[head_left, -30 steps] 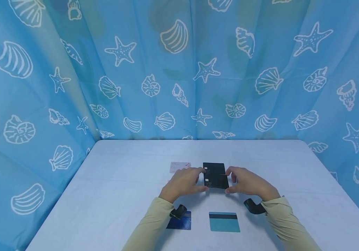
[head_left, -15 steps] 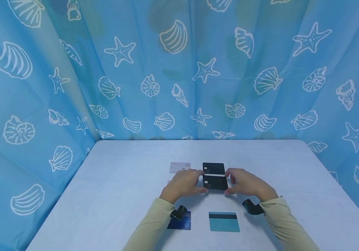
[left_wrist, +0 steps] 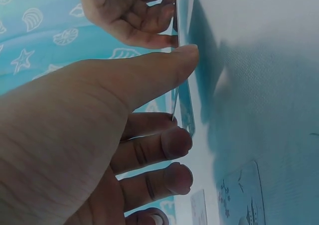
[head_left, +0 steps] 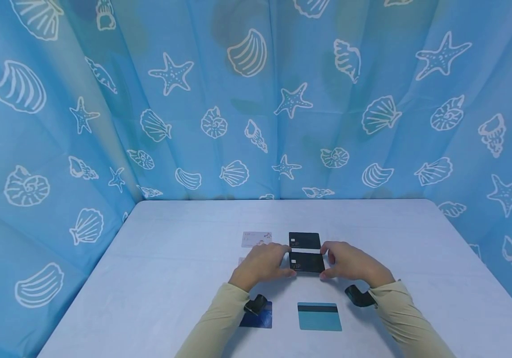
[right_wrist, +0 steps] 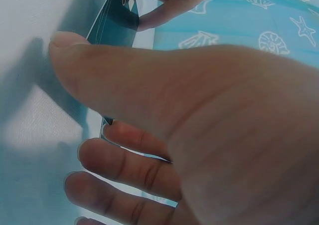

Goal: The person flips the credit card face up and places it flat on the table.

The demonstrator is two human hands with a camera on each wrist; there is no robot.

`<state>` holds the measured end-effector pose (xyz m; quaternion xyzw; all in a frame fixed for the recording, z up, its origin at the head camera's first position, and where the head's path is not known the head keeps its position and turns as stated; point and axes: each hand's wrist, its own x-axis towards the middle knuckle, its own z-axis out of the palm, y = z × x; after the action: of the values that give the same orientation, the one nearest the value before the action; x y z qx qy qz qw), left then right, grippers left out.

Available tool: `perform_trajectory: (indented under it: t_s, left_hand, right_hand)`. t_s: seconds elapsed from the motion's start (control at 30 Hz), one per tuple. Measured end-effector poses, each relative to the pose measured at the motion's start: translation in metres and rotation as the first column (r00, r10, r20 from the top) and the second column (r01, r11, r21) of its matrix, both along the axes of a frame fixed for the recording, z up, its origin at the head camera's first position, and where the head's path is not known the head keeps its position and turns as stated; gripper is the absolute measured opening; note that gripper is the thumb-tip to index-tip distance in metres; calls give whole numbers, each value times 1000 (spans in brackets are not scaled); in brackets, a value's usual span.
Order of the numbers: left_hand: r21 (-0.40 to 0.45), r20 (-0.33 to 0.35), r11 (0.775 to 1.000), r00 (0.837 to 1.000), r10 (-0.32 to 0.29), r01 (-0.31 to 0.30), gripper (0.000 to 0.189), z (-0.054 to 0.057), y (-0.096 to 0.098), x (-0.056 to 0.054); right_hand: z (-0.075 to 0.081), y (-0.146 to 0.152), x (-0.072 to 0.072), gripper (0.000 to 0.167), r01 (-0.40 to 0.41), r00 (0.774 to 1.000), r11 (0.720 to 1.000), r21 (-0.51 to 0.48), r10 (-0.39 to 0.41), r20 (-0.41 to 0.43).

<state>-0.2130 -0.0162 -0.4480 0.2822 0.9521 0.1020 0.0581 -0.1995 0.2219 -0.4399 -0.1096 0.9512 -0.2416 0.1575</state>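
A black card marked VIP (head_left: 306,262), with a small chip square, is pinched at both short ends, close over the table. My left hand (head_left: 260,263) holds its left end between thumb and index finger, and my right hand (head_left: 354,262) holds the right end the same way. Just behind lies a second black VIP card (head_left: 304,240) flat on the cloth. In the right wrist view the held card (right_wrist: 117,20) is tilted, its far end at the other hand's fingertips. The left wrist view catches it almost edge-on, partly behind the thumb.
A pale patterned card (head_left: 257,238) lies left of the far black card; another pale card (head_left: 240,259) is mostly hidden by the left hand. Nearer, a blue card (head_left: 256,319) sits under the left wrist camera, beside a teal striped card (head_left: 320,318). A shell-patterned curtain (head_left: 256,124) stands behind the white table.
The held black card has come slightly toward me and down, so a white gap now separates it from the far black card it overlapped. Both hands have barely shifted and keep their grip.
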Motion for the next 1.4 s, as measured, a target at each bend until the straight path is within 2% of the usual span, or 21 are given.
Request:
perform_trajectory:
  t_s: [0.23,0.43,1.0,1.4]
  left_hand:
    - [-23,-15,1000,1000,-3,3,61,-3,1,2]
    - [-29,9,1000,1000,3,-3,61,-2,3,4]
    - [-76,-8,997,1000,-5,4,59,-10,8,1]
    - [-63,-8,998,1000,-23,22,56,-13,7,1]
  right_hand:
    - [0,-1,0,59,13,1000,1000,22,-13,4]
    - [-1,-2,1,58,19,1000,999,28,-19,9]
    - [-7,-1,0,56,26,1000,999,22,-26,14]
    - [-9,0,0,56,28,1000,999,29,-28,10]
